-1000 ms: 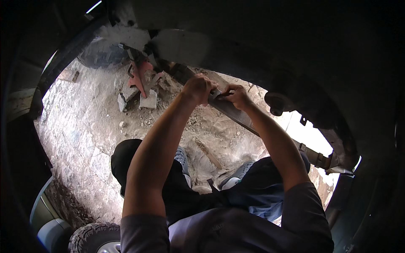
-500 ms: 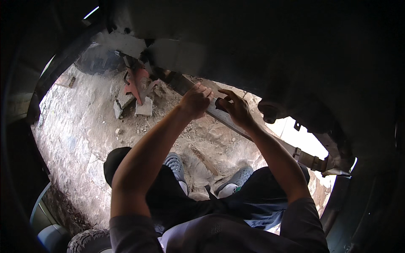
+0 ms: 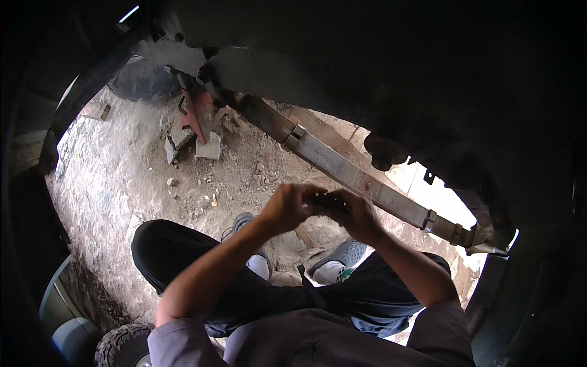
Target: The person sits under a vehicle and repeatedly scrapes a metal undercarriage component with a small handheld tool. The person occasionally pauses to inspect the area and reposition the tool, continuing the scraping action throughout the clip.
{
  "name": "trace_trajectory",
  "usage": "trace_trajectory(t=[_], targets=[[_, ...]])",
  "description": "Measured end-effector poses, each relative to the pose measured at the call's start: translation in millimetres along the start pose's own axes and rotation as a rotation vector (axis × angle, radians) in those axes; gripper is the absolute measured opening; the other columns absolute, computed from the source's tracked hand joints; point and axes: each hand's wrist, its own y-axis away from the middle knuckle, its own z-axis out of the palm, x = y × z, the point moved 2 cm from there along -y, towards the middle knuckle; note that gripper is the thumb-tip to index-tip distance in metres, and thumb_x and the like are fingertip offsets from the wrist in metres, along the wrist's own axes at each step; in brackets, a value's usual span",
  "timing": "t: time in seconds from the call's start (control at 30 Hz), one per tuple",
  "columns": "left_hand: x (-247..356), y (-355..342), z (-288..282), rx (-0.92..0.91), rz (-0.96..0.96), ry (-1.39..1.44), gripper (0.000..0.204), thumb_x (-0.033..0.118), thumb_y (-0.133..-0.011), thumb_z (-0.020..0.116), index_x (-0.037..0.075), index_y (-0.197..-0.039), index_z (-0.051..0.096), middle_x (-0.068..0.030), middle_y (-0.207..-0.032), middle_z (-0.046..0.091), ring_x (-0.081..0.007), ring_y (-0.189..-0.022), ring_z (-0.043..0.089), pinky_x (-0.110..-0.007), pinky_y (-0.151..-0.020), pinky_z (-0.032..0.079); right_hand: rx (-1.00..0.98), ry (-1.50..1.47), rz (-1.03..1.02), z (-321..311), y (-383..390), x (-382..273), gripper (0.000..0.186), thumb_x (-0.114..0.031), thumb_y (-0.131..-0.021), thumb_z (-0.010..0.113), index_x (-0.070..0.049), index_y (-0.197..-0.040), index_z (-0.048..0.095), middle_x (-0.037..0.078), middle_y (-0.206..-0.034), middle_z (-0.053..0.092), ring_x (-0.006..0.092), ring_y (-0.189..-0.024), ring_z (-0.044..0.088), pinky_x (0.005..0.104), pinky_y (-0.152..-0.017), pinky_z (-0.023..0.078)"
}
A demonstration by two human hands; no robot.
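Note:
Both my hands are off the leaf spring (image 3: 330, 160) and close together in front of my legs. A small dark piece (image 3: 331, 205), too shadowed to name, sits between them. My left hand (image 3: 287, 207) has its fingers closed on one end of it. My right hand (image 3: 362, 215) grips the other end with bent fingers. Beyond the hands, the long metal spring slants from upper left to lower right. A metal clamp (image 3: 295, 138) wraps its upper part, and another clamp (image 3: 430, 220) sits near its lower right end.
Dark vehicle bodywork (image 3: 318, 67) hangs overhead and round the sides. At the upper left stands a red metal support (image 3: 195, 119) beside broken pale blocks (image 3: 208, 147). Dirt and pebbles cover the ground (image 3: 104, 196). A tyre (image 3: 124, 346) lies at the lower left.
Both hands have left the leaf spring and come down toward my body, meeting round the dark piece. The upper clamp, covered before, now shows. My left knee has shifted outward.

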Motion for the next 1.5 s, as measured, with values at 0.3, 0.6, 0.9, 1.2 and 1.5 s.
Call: trace_trajectory(t=[0.3,0.6,0.9,1.2,1.5], targets=[[-60,6,43,0.104,-0.162,0.012,0.026,0.016,-0.09,0.079,0.009,-0.115,0.081,-0.0145,-0.088,0.08,-0.023,-0.082,0.08,-0.034,-0.077,0.06,0.122,-0.069,0.187,67,37,37,0.028,-0.02,-0.103,0.067,-0.001,-0.124,0.065,0.021,-0.103,0.076,0.0356,-0.1,0.076,0.0434,-0.085,0.057],[-61,5,41,0.131,-0.263,0.113,0.025,0.024,-0.095,0.078,0.002,-0.107,0.082,-0.0141,-0.085,0.08,-0.0189,-0.077,0.079,-0.032,-0.072,0.06,0.141,-0.162,0.098,73,39,31,0.033,-0.022,-0.101,0.072,-0.003,-0.123,0.059,0.017,-0.097,0.075,0.0281,-0.089,0.075,0.041,-0.079,0.055],[-53,13,31,0.07,-0.288,-0.003,0.024,0.022,-0.095,0.076,0.001,-0.105,0.082,-0.0155,-0.086,0.08,-0.0205,-0.08,0.08,-0.034,-0.073,0.061,0.174,-0.137,-0.008,85,41,27,0.053,-0.012,-0.098,0.074,0.001,-0.143,0.05,0.022,-0.116,0.075,0.0364,-0.107,0.075,0.0432,-0.09,0.059],[-57,-24,20,0.284,-0.339,0.457,0.024,0.016,-0.098,0.072,-0.005,-0.106,0.079,-0.0133,-0.089,0.079,-0.0195,-0.078,0.078,-0.032,-0.071,0.062,0.447,0.131,-0.235,63,-7,13,0.049,-0.007,-0.091,0.079,-0.003,-0.135,0.059,0.023,-0.122,0.068,0.0399,-0.106,0.073,0.0437,-0.088,0.061],[-69,-46,11,0.463,-0.334,0.603,0.033,0.03,-0.103,0.07,-0.002,-0.104,0.077,-0.0113,-0.093,0.08,-0.022,-0.082,0.078,-0.034,-0.073,0.061,0.59,0.199,-0.354,35,-58,29,0.018,-0.008,-0.093,0.08,-0.005,-0.111,0.077,0.014,-0.117,0.075,0.0305,-0.1,0.077,0.0365,-0.086,0.062]])
